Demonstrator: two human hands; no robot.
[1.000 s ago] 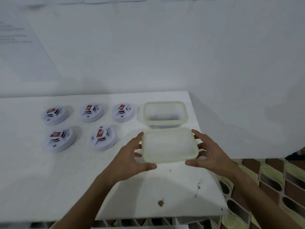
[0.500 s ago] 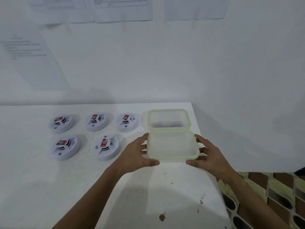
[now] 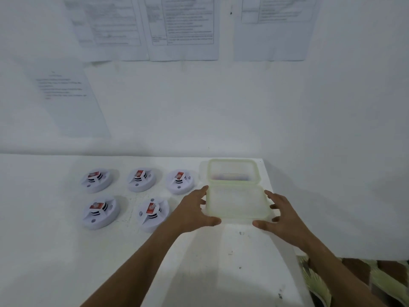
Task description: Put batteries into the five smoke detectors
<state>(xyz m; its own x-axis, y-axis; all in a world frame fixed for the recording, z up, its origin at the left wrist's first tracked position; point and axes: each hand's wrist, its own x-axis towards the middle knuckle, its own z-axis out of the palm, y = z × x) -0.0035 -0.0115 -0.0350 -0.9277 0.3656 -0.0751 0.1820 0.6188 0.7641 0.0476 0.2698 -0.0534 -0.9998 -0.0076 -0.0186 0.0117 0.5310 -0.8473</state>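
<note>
Both hands hold a translucent lid (image 3: pixel 238 203) at right of centre: the left hand (image 3: pixel 194 210) grips its left edge, the right hand (image 3: pixel 280 214) its right edge, thumbs under the near rim. An open container (image 3: pixel 233 171) sits just behind it on the white bench (image 3: pixel 55 251). Five smoke detectors (image 3: pixel 141 180) lie in two rows left of the hands. Both forearms reach up from the bottom of the frame.

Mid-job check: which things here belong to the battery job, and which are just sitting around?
Belongs to the job:
five smoke detectors on the table
open container, contents blurred
lid, held by left hand and right hand

Just lying about:
printed sheets on the wall
patterned floor
</note>
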